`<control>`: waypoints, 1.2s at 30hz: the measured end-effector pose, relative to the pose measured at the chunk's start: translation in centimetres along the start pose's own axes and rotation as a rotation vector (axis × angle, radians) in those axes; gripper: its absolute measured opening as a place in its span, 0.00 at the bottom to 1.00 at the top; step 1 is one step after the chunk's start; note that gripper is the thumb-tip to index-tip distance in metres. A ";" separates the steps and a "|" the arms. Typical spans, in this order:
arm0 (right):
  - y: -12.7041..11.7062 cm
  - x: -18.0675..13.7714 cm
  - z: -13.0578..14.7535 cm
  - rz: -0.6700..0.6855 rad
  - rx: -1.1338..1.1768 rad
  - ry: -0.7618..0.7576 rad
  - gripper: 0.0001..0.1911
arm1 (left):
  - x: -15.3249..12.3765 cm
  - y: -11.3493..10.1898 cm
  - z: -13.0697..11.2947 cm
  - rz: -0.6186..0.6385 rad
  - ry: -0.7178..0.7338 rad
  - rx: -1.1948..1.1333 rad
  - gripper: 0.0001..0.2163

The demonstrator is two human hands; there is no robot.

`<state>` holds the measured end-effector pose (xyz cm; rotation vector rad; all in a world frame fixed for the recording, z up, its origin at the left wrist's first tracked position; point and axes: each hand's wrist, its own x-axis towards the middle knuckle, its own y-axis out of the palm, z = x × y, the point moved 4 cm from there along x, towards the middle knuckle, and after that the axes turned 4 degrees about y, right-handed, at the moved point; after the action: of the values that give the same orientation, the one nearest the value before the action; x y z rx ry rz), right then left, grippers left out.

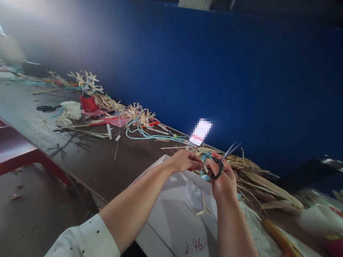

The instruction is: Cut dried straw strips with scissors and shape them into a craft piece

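My right hand (223, 179) is closed around a pair of scissors (217, 174) with black handles. Their blades stick up and to the right, away from my left hand. Close beside it, my left hand (188, 161) pinches with its fingertips; whatever is between them is too small to make out. Light blue strips (206, 156) and pale husk scraps lie just behind and around the fingers. Below both hands is a white box or board (171, 203) with red handwriting on it, and thin pale strips (201, 211) rest on top.
Dried husks (265, 184) spread along the right. Husk flowers (139, 114), pale blue cords (140, 135), a red pot (88, 103), a white tub (71, 109) and other scissors (47, 108) stand leftward. A blurred bright screen (201, 132) leans by the blue wall. A yellow tool (285, 243) lies near right.
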<state>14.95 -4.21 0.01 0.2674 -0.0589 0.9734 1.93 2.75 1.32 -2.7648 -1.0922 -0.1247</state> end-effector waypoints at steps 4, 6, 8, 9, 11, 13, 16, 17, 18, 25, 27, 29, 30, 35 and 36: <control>0.2 0.0 -0.1 -0.015 -0.026 -0.018 0.24 | -0.1 0.1 -0.1 -0.005 -0.004 0.018 0.11; 0.2 -0.1 -0.1 -0.021 -0.031 -0.024 0.24 | -0.1 0.2 -0.1 0.000 -0.009 0.020 0.10; 0.2 -0.1 0.0 -0.023 -0.032 -0.027 0.24 | -0.1 0.3 -0.2 0.010 -0.010 0.010 0.12; 0.2 -0.1 0.0 -0.021 -0.035 -0.025 0.23 | -0.1 0.3 -0.2 0.015 -0.008 0.005 0.13; 0.2 -0.2 0.1 -0.009 -0.049 -0.014 0.24 | -0.1 0.3 -0.2 0.017 0.005 0.008 0.15; 0.2 -0.2 0.1 -0.004 -0.065 0.001 0.24 | -0.1 0.2 -0.2 0.006 0.017 0.031 0.14; 0.3 -0.2 0.1 -0.001 -0.060 0.016 0.24 | -0.1 0.1 -0.2 -0.012 0.015 0.043 0.13; 0.3 -0.3 0.1 -0.002 -0.054 0.018 0.24 | -0.1 0.1 -0.2 -0.011 0.011 0.037 0.12; 0.4 -0.3 0.1 -0.005 -0.047 0.019 0.24 | -0.1 0.1 -0.2 -0.007 0.006 0.029 0.11; 0.3 -0.3 -0.1 -0.057 -0.046 0.044 0.22 | -0.2 0.2 -0.2 -0.019 -0.040 -0.028 0.07; 0.1 -0.3 -0.4 -0.064 -0.061 0.080 0.22 | 0.0 -0.1 0.1 -0.073 -0.041 -0.064 0.07; 0.2 -0.3 -0.7 -0.021 -0.112 0.128 0.22 | 0.3 -0.6 0.5 -0.172 -0.038 -0.118 0.08; 0.4 -0.4 -0.8 0.021 -0.148 0.156 0.22 | 0.4 -0.9 0.6 -0.228 -0.031 -0.144 0.08; 1.6 -1.2 -0.9 0.215 -0.275 0.233 0.25 | 0.5 -2.1 0.2 -0.405 0.028 -0.129 0.08; 1.9 -1.3 -0.8 0.244 -0.288 0.231 0.26 | 0.4 -2.3 0.0 -0.437 0.038 -0.119 0.09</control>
<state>12.58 -4.08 -0.64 -0.1208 -0.0195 1.2171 0.62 4.71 1.62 -2.5595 -1.7109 -0.3016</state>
